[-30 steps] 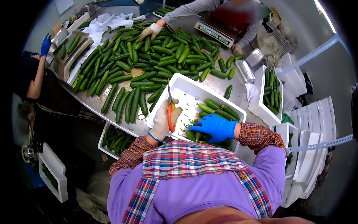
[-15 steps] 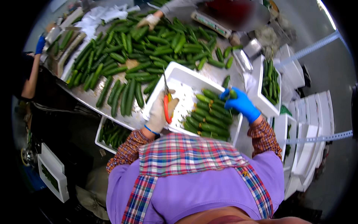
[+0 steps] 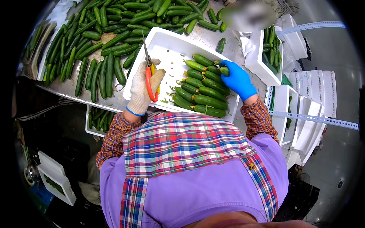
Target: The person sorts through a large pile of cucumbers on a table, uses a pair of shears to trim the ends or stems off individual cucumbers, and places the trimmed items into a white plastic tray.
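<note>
A white foam box (image 3: 159, 42) stands on the metal table in front of me, with rows of green cucumbers (image 3: 211, 92) in its right half and small green trimmings on its bare left part. My left hand (image 3: 138, 92), in a beige knit glove, is closed around orange-handled scissors (image 3: 148, 80); their blades point away from me over the box's left side. At the box's right end, my right hand (image 3: 241, 81) in a blue glove grips a cucumber (image 3: 224, 71) at the far end of the rows. The fingers partly hide it.
Loose cucumbers (image 3: 108, 47) are heaped across the metal table (image 3: 229, 47), far and left. Another foam box (image 3: 259, 69) with cucumbers stands at the right, near stacked white boxes (image 3: 317, 91) and a perforated metal strip (image 3: 315, 118). A cucumber-filled box (image 3: 93, 131) sits below the table's left edge.
The view has shifted closer over the box, and the other people's hands have left it. My right hand has brought its cucumber against the rows. My left hand still holds the scissors.
</note>
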Action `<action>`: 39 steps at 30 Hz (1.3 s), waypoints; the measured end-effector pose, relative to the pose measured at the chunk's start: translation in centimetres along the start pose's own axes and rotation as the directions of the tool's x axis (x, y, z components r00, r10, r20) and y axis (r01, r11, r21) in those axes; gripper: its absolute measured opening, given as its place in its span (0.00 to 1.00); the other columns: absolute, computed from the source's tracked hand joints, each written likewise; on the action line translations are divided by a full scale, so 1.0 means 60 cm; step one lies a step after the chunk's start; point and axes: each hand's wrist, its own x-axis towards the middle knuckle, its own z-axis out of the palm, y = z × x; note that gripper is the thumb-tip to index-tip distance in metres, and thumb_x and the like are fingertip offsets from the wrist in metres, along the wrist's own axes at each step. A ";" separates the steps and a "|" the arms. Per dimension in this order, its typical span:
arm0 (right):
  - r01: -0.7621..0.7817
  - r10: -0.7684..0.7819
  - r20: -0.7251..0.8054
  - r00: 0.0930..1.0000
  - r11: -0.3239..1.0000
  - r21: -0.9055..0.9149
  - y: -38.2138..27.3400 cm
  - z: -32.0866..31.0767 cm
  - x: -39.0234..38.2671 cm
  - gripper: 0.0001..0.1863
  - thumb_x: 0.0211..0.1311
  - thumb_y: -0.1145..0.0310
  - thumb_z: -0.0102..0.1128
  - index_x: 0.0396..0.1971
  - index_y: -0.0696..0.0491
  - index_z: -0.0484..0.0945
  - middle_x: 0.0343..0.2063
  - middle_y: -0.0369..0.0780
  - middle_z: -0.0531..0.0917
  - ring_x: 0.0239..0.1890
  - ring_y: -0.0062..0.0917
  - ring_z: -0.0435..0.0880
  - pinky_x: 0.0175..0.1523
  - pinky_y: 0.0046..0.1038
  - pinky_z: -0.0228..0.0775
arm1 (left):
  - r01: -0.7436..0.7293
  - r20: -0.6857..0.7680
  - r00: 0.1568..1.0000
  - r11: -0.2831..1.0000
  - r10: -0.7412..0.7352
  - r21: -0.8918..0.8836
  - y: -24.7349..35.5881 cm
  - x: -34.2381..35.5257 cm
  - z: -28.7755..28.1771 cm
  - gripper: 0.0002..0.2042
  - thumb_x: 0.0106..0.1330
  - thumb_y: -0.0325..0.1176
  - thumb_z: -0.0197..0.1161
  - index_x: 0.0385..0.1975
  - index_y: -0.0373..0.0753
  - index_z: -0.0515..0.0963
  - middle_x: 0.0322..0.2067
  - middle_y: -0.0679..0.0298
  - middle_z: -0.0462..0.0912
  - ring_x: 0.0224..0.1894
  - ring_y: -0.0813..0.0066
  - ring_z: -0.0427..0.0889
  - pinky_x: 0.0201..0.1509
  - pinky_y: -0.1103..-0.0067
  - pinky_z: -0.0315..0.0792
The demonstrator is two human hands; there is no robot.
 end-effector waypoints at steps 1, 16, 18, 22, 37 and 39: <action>0.026 -0.026 -0.030 0.999 0.999 -0.022 0.003 0.010 0.000 0.24 0.52 0.66 0.63 0.52 0.51 0.74 0.46 0.47 0.81 0.49 0.44 0.80 0.53 0.38 0.72 | 0.011 0.005 1.000 1.000 -0.010 -0.007 0.004 0.000 0.001 0.17 0.61 0.28 0.63 0.49 0.33 0.71 0.31 0.62 0.77 0.29 0.78 0.76 0.32 0.82 0.72; -0.005 0.009 -0.032 0.999 0.989 0.150 0.010 0.012 -0.065 0.36 0.52 0.62 0.67 0.63 0.51 0.66 0.57 0.45 0.74 0.59 0.38 0.74 0.63 0.35 0.67 | 0.026 0.066 0.997 0.999 -0.028 0.028 0.016 -0.006 0.001 0.18 0.60 0.30 0.65 0.49 0.34 0.71 0.31 0.64 0.74 0.30 0.79 0.74 0.34 0.82 0.70; 0.030 -0.001 -0.087 0.996 0.943 0.331 0.025 -0.002 -0.069 0.34 0.54 0.64 0.64 0.63 0.51 0.66 0.58 0.44 0.74 0.59 0.35 0.75 0.63 0.35 0.66 | 0.014 0.078 0.997 0.996 -0.021 0.088 0.021 -0.003 0.002 0.18 0.60 0.30 0.64 0.49 0.33 0.71 0.29 0.64 0.74 0.28 0.78 0.74 0.32 0.81 0.70; 0.136 -0.092 -0.100 0.991 0.602 0.787 0.002 -0.041 -0.071 0.33 0.58 0.71 0.53 0.66 0.56 0.62 0.63 0.46 0.68 0.63 0.37 0.71 0.66 0.38 0.63 | -0.015 0.066 0.998 0.992 0.006 0.127 0.006 0.003 -0.001 0.20 0.60 0.29 0.65 0.50 0.33 0.70 0.29 0.65 0.74 0.28 0.79 0.74 0.32 0.81 0.71; -0.218 -0.411 0.153 0.899 -0.115 0.969 -0.160 0.039 -0.058 0.46 0.53 0.78 0.54 0.73 0.53 0.43 0.71 0.47 0.53 0.70 0.38 0.59 0.69 0.38 0.58 | -0.366 0.041 0.876 0.608 0.480 0.705 0.016 0.087 0.059 0.23 0.57 0.36 0.70 0.50 0.34 0.73 0.35 0.53 0.81 0.35 0.62 0.80 0.40 0.71 0.75; -0.273 -0.427 0.210 0.879 -0.091 0.958 -0.160 0.024 -0.074 0.45 0.56 0.76 0.55 0.73 0.53 0.43 0.71 0.47 0.52 0.70 0.39 0.59 0.69 0.38 0.58 | -0.252 -0.027 0.937 0.727 0.349 0.639 0.040 0.071 0.057 0.25 0.57 0.35 0.70 0.53 0.32 0.72 0.36 0.53 0.81 0.38 0.66 0.81 0.43 0.74 0.75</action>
